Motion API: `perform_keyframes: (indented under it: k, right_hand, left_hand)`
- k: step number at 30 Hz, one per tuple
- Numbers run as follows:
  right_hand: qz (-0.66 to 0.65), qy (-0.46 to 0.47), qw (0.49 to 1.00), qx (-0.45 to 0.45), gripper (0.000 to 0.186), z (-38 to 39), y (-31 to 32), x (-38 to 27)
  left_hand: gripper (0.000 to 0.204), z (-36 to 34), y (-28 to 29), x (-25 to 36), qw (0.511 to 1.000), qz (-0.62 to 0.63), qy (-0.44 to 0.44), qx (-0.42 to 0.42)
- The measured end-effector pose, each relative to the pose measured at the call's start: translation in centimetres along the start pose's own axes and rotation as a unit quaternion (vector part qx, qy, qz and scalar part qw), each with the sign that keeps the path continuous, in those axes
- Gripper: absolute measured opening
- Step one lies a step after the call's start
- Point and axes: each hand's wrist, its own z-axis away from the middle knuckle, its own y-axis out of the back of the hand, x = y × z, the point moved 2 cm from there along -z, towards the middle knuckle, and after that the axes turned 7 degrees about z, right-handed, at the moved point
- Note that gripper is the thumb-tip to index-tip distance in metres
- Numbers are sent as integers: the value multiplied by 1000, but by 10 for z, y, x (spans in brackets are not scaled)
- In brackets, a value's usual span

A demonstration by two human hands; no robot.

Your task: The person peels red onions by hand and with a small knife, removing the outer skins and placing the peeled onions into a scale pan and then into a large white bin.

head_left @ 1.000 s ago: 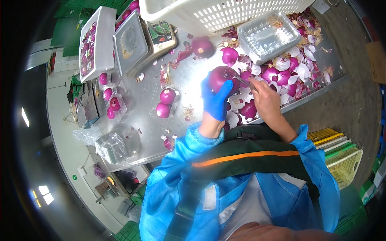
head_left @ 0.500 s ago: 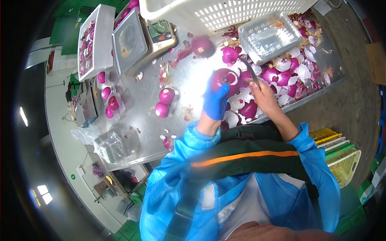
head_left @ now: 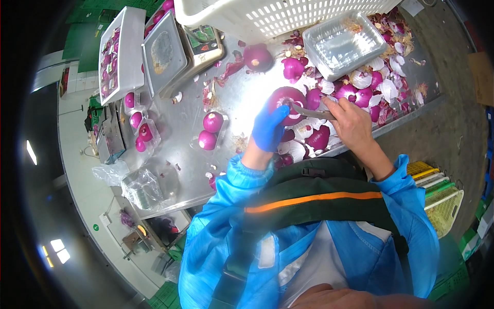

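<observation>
A large red onion sits in my left hand, which wears a blue glove and closes round its near side. My bare right hand grips a knife with a dark, curved blade. The blade points left, and its tip meets the onion beside a pale patch. Under and beside my hands lie loose purple and white onion skins. Another whole red onion rests farther back on the metal table.
A clear plastic tray lies on the peelings at right. Behind stands a white perforated crate. Left of it are a scale and a white box of onions. Two onions sit in a small clear tray. Crumpled plastic lies near left.
The knife has swung from pointing up and away to lying leftward against the onion. My right hand has turned and moved slightly right; my left has shifted a little left with the onion.
</observation>
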Motion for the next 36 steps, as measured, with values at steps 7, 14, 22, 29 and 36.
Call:
perform_keyframes:
  k: [7, 14, 22, 29, 36]
  right_hand:
    - [46, -35, 998, 19, 40, 1, -7, -2]
    - [-146, -133, 980, -6, 37, 4, -35, -11]
    - [-310, -372, 848, -217, 44, 6, -95, 11]
    - [-521, -331, 739, -270, 36, -10, -46, -12]
    - [-557, -212, 756, -271, 46, -23, -26, -5]
  left_hand:
    - [52, -1, 4, -5, 998, -52, -8, -39]
    - [54, -1, 7, -14, 994, -96, -49, 21]
    - [51, 10, -3, -13, 995, -87, -13, 46]
    - [55, 2, 14, -16, 999, -4, 18, 26]
    - [55, 9, -9, -9, 999, -23, 42, -15]
